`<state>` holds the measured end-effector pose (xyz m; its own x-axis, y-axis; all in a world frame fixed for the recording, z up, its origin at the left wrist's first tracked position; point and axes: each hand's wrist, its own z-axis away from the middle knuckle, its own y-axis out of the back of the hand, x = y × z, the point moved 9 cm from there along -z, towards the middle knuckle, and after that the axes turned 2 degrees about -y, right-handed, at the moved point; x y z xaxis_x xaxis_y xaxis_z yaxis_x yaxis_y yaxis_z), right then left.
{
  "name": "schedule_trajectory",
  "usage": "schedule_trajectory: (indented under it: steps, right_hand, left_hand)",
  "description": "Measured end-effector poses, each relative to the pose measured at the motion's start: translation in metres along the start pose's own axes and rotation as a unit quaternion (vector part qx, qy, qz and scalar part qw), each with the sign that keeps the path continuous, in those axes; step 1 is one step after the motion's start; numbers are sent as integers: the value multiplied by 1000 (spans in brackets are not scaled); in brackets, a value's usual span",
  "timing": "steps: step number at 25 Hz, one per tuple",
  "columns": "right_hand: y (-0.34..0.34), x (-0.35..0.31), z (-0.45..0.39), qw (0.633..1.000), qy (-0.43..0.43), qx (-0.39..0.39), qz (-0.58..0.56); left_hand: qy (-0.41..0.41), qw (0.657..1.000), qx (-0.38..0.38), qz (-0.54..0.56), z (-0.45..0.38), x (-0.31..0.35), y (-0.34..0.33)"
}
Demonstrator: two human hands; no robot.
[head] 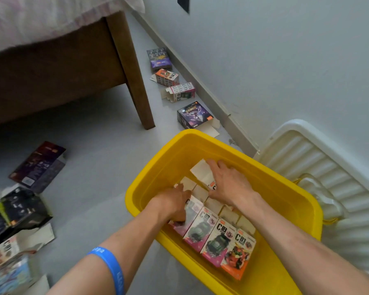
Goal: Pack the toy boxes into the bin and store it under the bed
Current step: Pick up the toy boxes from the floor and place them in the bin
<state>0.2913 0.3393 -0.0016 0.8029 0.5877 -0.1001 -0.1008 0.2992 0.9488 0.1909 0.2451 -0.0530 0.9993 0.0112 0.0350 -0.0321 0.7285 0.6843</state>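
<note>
1. Both hands are down in the yellow bin [303, 201]: the left hand [175, 206] grips the end box of the row [213, 233], and the right hand [228, 182] lies flat-fingered on a loose white flap [201, 170].
2. Risk: open flaps could snag and crumple if the boxes get squeezed together.
3. Four boxes along the wall [195, 116] could get forgotten.

A yellow bin [200, 143] is sitting open on the floor, holding a row of upright toy boxes [217, 239]. Four more boxes [180, 90] are lying along the wall, others [24, 201] beside the bed [51, 81].
</note>
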Motion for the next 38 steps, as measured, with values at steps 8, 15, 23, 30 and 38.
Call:
schedule_trajectory:
  steps: [8, 15, 23, 30, 38]
  right_hand:
    - [-34, -25, -24, 996, 3, 26, -86]
    - [-36, -16, -16, 994, -20, 52, -97]
    - [-49, -20, -7, 989, -59, 14, -137]
    - [91, -128, -12, 943, 76, 255, -200]
    - [74, -313, -58, 969, 247, -16, 9]
  left_hand:
    - [-17, 998, 4, 60, 10, -10, -2]
    - [-74, 995, 63, 20, 44, -28, 49]
    - [-99, 992, 75, -15, 66, -27, 53]
    - [-71, 971, 227, 2, 125, -108, 134]
    - [168, 956, 211, 117, 218, -331, -9]
